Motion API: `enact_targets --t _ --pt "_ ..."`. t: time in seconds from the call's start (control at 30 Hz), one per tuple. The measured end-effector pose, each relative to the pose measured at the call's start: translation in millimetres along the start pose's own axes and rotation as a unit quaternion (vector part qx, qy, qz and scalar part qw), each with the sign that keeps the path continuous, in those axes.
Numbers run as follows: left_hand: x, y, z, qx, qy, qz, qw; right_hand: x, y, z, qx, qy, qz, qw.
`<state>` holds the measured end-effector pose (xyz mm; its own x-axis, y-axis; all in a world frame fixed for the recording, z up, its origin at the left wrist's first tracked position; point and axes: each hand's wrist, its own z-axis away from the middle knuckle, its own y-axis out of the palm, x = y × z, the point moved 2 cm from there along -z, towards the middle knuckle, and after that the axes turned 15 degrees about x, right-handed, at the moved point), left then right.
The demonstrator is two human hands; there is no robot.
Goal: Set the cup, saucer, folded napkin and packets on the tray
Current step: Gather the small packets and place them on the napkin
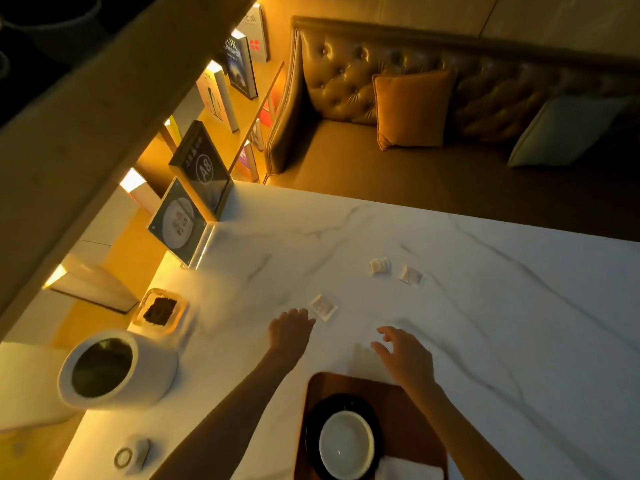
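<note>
Your white cup (346, 444) on its black saucer (313, 427) and the white folded napkin (408, 469) already sit on the brown wooden tray (412, 417) by the table's near edge. Three small white paper packets (322, 307) still lie mid-table. Both your left hand (290, 330) and right hand (405, 355) are open and empty. Pinch the nearest packet's edge, lift gently, then fetch the far two.

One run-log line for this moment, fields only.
tray: cup, saucer, napkin on | packets: three on table | left hand: open near packet | right hand: open, empty
</note>
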<state>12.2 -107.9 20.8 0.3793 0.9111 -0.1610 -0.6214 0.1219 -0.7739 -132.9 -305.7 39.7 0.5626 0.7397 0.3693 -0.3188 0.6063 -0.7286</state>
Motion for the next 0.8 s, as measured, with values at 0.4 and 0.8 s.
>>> enact_targets --t 0.4,0.8 --pt "-5.1 14.6 -115.6 -0.010 0.085 0.083 0.993 76.9 47.8 -130.9 -0.056 0.076 -0.070 0.993" --pt "-6.5 28.7 -134.2 0.025 0.113 0.109 0.987 70.4 66.0 -144.2 -0.076 0.062 -0.143 0.985"
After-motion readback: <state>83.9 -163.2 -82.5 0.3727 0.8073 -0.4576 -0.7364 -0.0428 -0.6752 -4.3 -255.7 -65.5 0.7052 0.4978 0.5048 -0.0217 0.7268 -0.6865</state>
